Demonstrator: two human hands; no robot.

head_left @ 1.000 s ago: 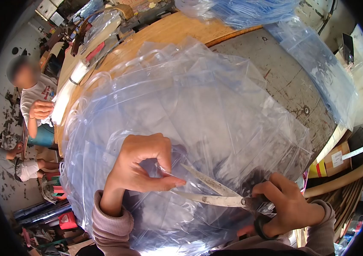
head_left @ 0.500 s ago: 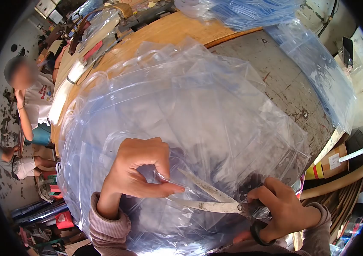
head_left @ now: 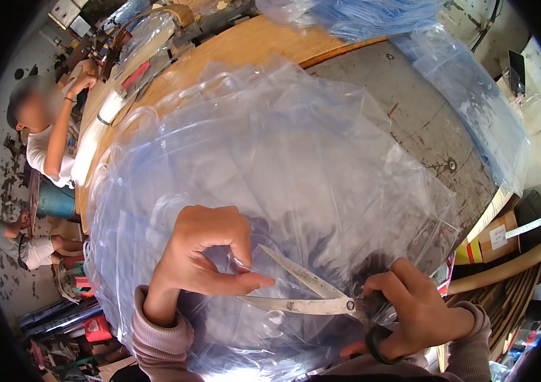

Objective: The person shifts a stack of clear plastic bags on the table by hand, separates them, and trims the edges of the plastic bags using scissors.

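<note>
Clear plastic sheets (head_left: 264, 153) with a bluish tint lie fanned out in overlapping layers before me. My left hand (head_left: 214, 251) pinches a bit of the clear plastic between thumb and forefinger, near the lower middle. Fingers of my right hand (head_left: 413, 312) are in the dark handles of a pair of scissors (head_left: 308, 305). The scissor blades are spread apart and point left, their tips close to my left thumb. What lies between the blades is transparent and hard to make out.
A stack of bluish plastic (head_left: 372, 16) lies at the top, and more plastic (head_left: 474, 108) hangs at the right. Two people are at the left, one (head_left: 51, 146) beside the wooden table (head_left: 219, 54). A cardboard box (head_left: 498, 239) stands at the right.
The scissors and my right hand have moved slightly left, bringing the blades nearer my left hand. The nearer person at the left has raised an arm and turned.
</note>
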